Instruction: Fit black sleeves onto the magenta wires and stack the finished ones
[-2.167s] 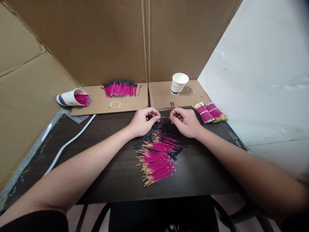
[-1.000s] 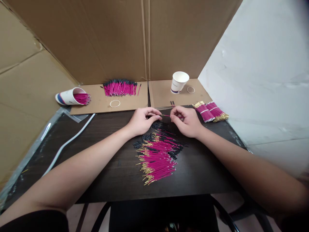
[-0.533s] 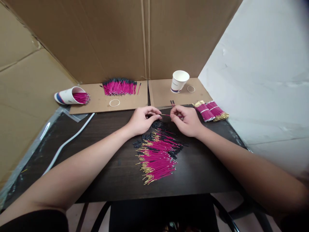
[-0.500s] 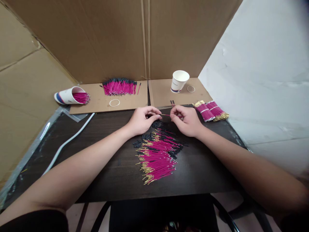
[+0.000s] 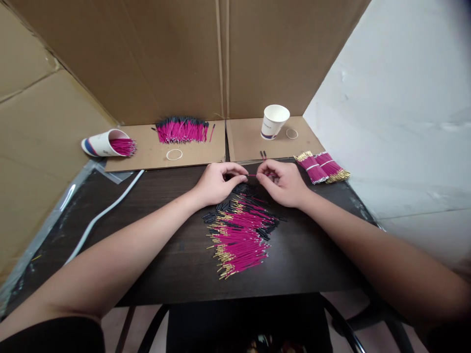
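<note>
At the far middle of the dark wooden table point(image 5: 316, 255), two bare hands meet.

Left hand point(image 5: 216, 183): fingers curled, thumb and forefinger pinching one end of one thin pink pin point(image 5: 252, 175).
Right hand point(image 5: 284, 183): curled likewise, pinching the pin's other end. The pin lies level between the two hands, just above the table top.

Nearer than the hands: one loose heap of pink gold-tipped pins point(image 5: 241, 238), too many to count. Small black sleeves point(image 5: 212, 216) are strewn along its far and left edges, also past counting.

Right of the right hand: two banded bundles of pink pins point(image 5: 321, 166), side by side.

On the two brown cardboard flaps point(image 5: 198, 152) behind:
- one row of black-capped pink pins point(image 5: 182, 131)
- one pale rubber ring point(image 5: 174, 154) on the left flap and a second ring point(image 5: 292, 133) on the right flap
- one upright white paper cup point(image 5: 274, 121)
- one tipped paper cup point(image 5: 100, 145) on its side, with pink pins inside
- two short black-tipped pins point(image 5: 262, 155) at the flap edge, near the right hand

Left side: one white cable point(image 5: 103, 213) running across the table.
</note>
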Available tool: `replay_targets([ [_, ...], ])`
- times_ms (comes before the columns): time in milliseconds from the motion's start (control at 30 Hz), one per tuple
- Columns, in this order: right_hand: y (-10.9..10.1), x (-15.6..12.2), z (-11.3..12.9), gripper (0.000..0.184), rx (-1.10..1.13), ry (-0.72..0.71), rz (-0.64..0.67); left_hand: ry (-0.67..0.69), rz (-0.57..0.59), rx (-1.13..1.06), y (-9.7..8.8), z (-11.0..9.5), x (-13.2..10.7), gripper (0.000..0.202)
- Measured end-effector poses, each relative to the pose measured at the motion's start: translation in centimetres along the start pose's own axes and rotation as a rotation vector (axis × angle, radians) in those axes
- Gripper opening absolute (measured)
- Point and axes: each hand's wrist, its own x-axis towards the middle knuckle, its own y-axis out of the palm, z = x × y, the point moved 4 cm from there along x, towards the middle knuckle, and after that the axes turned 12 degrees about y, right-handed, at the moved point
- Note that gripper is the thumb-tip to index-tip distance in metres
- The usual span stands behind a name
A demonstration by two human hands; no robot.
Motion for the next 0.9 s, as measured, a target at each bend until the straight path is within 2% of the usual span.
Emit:
replay_targets([
  [900, -0.01, 0.05, 0.06, 0.016, -0.005, -0.001, 0.006, -0.007, -0.012, -0.021, 0.06, 0.07, -0.08, 0.014],
])
